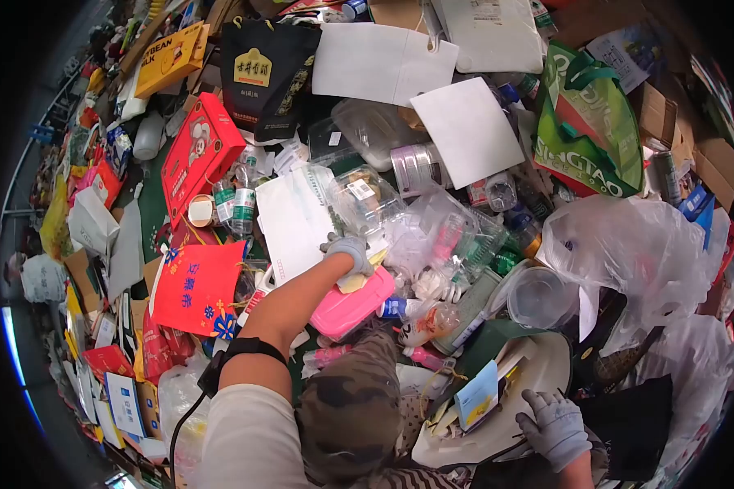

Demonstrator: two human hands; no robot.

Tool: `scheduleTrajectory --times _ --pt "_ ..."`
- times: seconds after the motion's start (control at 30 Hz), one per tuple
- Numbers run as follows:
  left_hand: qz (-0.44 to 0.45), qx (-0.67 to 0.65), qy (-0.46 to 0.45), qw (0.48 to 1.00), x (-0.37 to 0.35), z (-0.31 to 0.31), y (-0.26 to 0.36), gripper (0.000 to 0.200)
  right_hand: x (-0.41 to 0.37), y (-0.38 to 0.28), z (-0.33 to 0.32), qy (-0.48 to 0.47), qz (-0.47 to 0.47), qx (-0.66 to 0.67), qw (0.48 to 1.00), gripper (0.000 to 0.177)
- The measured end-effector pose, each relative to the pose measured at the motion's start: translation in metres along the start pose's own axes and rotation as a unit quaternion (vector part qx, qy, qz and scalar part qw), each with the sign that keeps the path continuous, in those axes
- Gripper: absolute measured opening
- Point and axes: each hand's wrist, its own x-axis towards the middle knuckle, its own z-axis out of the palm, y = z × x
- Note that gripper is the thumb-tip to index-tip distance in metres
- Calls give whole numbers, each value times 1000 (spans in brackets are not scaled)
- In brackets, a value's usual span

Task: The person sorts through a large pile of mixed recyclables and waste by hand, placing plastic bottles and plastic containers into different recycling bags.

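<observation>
My left hand point(347, 251), in a grey-white glove, reaches into the middle of a heap of mixed waste. Its partly visible fingers look apart, over the edge of a white paper sheet point(292, 226) and close to a clear plastic clamshell point(363, 196). Just below the wrist lies a bright pink plastic piece point(353, 303). At the lower right my gloved right hand point(556, 429) has its fingers spread by the rim of a cream-coloured container point(538, 359). Inside that container are paper scraps and a light-blue card point(477, 395). Neither hand visibly holds anything.
Around the hands lie a red box point(202, 155), a red paper bag point(197, 289), water bottles point(243, 210), a green shopping bag point(587, 122), white boards point(469, 130) and crumpled clear plastic point(628, 253). A camouflage cap point(349, 407) fills the lower middle.
</observation>
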Motion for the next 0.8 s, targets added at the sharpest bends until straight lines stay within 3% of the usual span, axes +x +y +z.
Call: scheduleTrajectory --times 0.03,0.07,0.17,0.27,0.37,0.47,0.53,0.57,0.7,0.8 --pt "-10 17 16 1000 2 2 1 103 -2 2 -2 5 11 -2 1000 43" --pt "-16 -11 113 993 4 15 -2 81 -3 4 -3 12 19 -2 1000 42" --pt "-35 19 199 979 20 34 -30 64 -10 12 -9 37 25 -6 999 42" --pt "-34 2 225 974 3 15 -78 58 -21 17 -12 97 32 -20 995 39" --pt "-9 -93 312 945 -69 -28 -106 58 -33 19 -13 121 10 -7 993 38" --pt "-1 -185 439 879 -114 -65 -146 54 -47 15 -14 116 -3 5 993 37" --pt "115 -400 434 799 -161 -91 -162 45 -53 9 -22 115 -17 42 992 35" --pt "185 -492 421 739 -203 -103 -157 40 -66 6 -21 133 -29 74 988 35" --pt "300 -603 426 604 -320 -109 -101 25 -75 13 -16 186 -41 146 971 31" --pt "374 -667 358 536 -382 -78 -43 21 -91 20 -14 236 5 223 946 41"
